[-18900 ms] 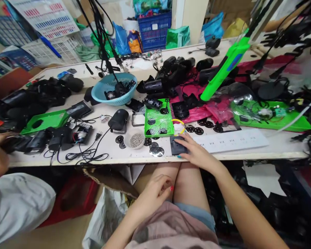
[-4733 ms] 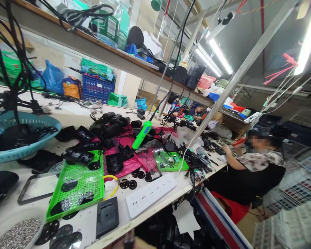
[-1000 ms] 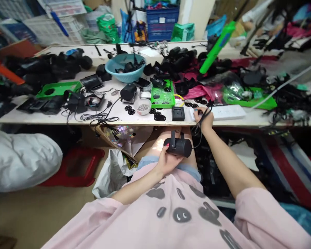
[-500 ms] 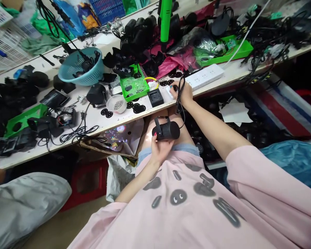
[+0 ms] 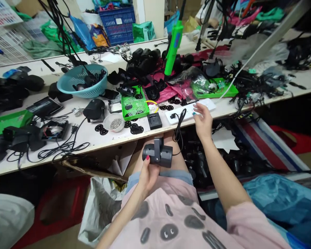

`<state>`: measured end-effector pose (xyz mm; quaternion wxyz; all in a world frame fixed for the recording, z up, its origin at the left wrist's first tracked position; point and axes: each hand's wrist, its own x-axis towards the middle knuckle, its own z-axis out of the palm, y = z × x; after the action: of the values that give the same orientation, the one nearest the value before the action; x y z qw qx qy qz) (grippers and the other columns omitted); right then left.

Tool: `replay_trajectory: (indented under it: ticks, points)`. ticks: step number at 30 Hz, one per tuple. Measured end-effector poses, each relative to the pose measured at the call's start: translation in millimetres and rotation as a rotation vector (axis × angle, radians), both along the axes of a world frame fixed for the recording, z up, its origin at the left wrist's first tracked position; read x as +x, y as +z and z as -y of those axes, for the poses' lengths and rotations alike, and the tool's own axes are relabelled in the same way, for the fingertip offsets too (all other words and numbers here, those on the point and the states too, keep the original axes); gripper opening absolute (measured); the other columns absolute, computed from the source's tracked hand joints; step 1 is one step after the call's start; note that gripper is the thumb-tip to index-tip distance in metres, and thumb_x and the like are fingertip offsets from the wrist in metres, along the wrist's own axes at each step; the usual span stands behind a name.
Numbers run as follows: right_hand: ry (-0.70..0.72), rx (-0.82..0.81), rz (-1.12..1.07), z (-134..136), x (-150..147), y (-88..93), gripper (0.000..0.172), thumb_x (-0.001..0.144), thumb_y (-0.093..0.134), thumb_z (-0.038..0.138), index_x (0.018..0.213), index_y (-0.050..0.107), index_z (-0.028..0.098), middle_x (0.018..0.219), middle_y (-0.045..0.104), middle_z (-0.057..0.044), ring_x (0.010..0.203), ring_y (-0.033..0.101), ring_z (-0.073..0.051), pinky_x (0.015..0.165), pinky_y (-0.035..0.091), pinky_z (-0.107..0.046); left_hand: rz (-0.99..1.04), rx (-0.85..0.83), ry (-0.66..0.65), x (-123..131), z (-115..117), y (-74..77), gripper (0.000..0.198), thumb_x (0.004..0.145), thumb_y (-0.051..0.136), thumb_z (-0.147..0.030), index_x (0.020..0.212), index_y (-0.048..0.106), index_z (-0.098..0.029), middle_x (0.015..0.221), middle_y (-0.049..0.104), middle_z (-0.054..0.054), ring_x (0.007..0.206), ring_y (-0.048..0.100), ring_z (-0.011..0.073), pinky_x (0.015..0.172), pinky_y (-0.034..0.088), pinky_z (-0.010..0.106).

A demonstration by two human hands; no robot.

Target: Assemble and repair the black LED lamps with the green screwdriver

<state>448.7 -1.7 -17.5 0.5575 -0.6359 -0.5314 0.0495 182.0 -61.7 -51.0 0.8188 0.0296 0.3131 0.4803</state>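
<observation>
My left hand (image 5: 149, 174) is closed around a black cylindrical spotlight (image 5: 158, 154) with a U-shaped bracket, held over my lap. Its black cord (image 5: 180, 126) runs up, bunched in loops, to a plug (image 5: 173, 116) seated in the left end of a white power strip (image 5: 188, 112) on the bench. My right hand (image 5: 203, 119) is at the right part of the strip with its fingers partly stretched and nothing seen in them. Whether the fingertips touch the strip I cannot tell.
Left of the strip stand a square black block (image 5: 154, 121), a green tray (image 5: 134, 103) and a bowl of screws (image 5: 114, 123). A blue basket (image 5: 83, 81) sits farther left. Overhead hangs a green electric screwdriver (image 5: 173, 48). The bench edge (image 5: 134, 139) crosses above my lap.
My right hand has let go of the plug, now in the power strip, and moved right along the strip. The spotlight has turned in my left hand. The view has shifted.
</observation>
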Motion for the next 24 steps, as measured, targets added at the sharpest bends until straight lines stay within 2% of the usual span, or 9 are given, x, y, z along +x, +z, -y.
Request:
replay_trajectory:
  ticks: [2,4,7,11,14,17,20,23,24]
  points:
    - [0.048,0.014,-0.084,27,-22,21.8,0.037,0.095,0.045,0.027,0.130,0.058,0.022,0.121,0.069,-0.011,0.112,0.065,-0.026,0.092,0.057,-0.043,-0.055,0.058,0.005,2,-6,8.9,0.034,0.080,0.075,-0.021,0.113,0.070,-0.024,0.109,0.077,0.002,0.113,0.065,0.0261,0.108,0.043,0.037]
    - [0.270,-0.153,-0.085,49,-50,41.2,0.029,0.097,0.050,0.030,0.118,0.069,0.026,0.120,0.072,-0.007,0.115,0.066,-0.026,0.101,0.053,-0.044,-0.132,0.132,-0.032,5,-14,18.7,0.042,0.072,0.082,-0.022,0.112,0.070,-0.022,0.110,0.076,0.004,0.115,0.064,0.0282,0.108,0.043,0.038]
    - [0.426,-0.292,-0.087,59,-88,55.5,0.039,0.097,0.054,0.033,0.135,0.061,0.026,0.138,0.064,-0.008,0.129,0.058,-0.026,0.111,0.046,-0.045,-0.243,0.271,-0.136,8,-25,31.2,0.058,0.064,0.088,-0.026,0.118,0.066,-0.023,0.117,0.072,0.006,0.118,0.061,0.0292,0.107,0.043,0.039]
    - [0.520,-0.231,-0.143,45,-108,52.5,0.039,0.096,0.056,0.029,0.134,0.061,0.028,0.136,0.065,-0.007,0.131,0.056,-0.025,0.113,0.044,-0.044,-0.412,0.477,-0.231,10,-37,37.6,0.066,0.064,0.089,-0.031,0.122,0.059,-0.024,0.122,0.067,0.007,0.118,0.060,0.0302,0.103,0.047,0.041]
    - [0.615,-0.228,-0.121,34,-113,47.3,0.037,0.095,0.057,0.024,0.131,0.063,0.031,0.128,0.069,-0.004,0.129,0.057,-0.023,0.113,0.044,-0.042,-0.520,0.544,-0.231,10,-42,39.5,0.073,0.061,0.090,-0.028,0.124,0.054,-0.025,0.129,0.063,0.009,0.123,0.058,0.0329,0.105,0.047,0.044]
    - [0.544,-0.301,-0.167,27,-115,43.4,0.039,0.095,0.058,0.025,0.133,0.061,0.032,0.137,0.064,-0.004,0.131,0.055,-0.023,0.115,0.041,-0.043,-0.490,0.520,-0.278,4,-50,46.9,0.086,0.063,0.089,-0.028,0.138,0.047,-0.027,0.147,0.052,0.012,0.138,0.047,0.0350,0.113,0.041,0.045]
    - [0.455,-0.335,-0.406,22,-116,42.5,0.037,0.097,0.056,0.033,0.134,0.058,0.034,0.144,0.059,-0.004,0.135,0.053,-0.024,0.117,0.038,-0.046,-0.359,0.452,-0.396,-5,-58,57.8,0.093,0.065,0.089,-0.026,0.147,0.045,-0.031,0.157,0.043,0.010,0.146,0.036,0.0360,0.119,0.033,0.048]
    - [0.492,-0.334,-0.694,15,-116,46.1,0.039,0.098,0.051,0.042,0.136,0.055,0.034,0.139,0.063,-0.007,0.131,0.057,-0.028,0.117,0.037,-0.052,-0.270,0.393,-0.326,-7,-64,63.4,0.085,0.057,0.093,-0.032,0.135,0.062,-0.026,0.152,0.051,0.010,0.146,0.034,0.0425,0.119,0.032,0.050]
    - [0.533,-0.357,-0.734,13,-117,48.1,0.042,0.097,0.050,0.045,0.138,0.054,0.034,0.139,0.064,-0.008,0.131,0.057,-0.029,0.118,0.034,-0.056,-0.265,0.374,-0.282,-6,-66,63.3,0.078,0.059,0.092,-0.036,0.132,0.064,-0.024,0.150,0.053,0.010,0.144,0.037,0.0430,0.118,0.033,0.051]
